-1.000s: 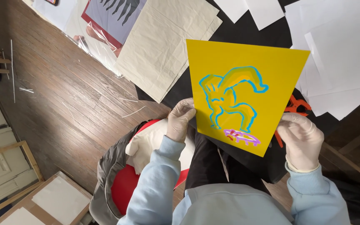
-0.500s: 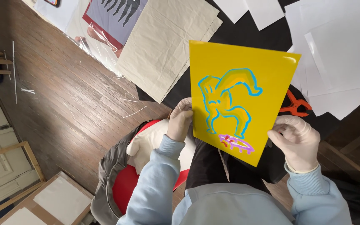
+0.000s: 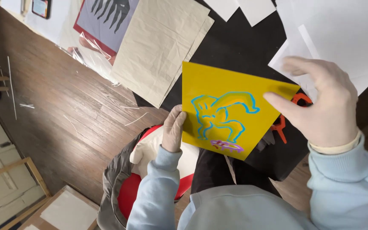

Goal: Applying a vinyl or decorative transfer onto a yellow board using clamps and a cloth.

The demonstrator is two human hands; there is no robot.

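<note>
Card (image 3: 231, 106) between hands; scissors (image 3: 284, 123) behind it.

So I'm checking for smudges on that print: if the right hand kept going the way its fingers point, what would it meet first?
The right hand points its fingers left, at the yellow card. They would meet its upper right edge first, and may already touch it; depth is unclear.

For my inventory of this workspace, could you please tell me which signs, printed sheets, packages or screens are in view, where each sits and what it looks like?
Yellow card: square, blue outline figure with a purple mark below, held by the left hand; the right hand is at its right corner.
Print: top left, grey with dark drip shapes, red border.
Small framed picture: top left corner, dark frame, reddish centre.
</note>
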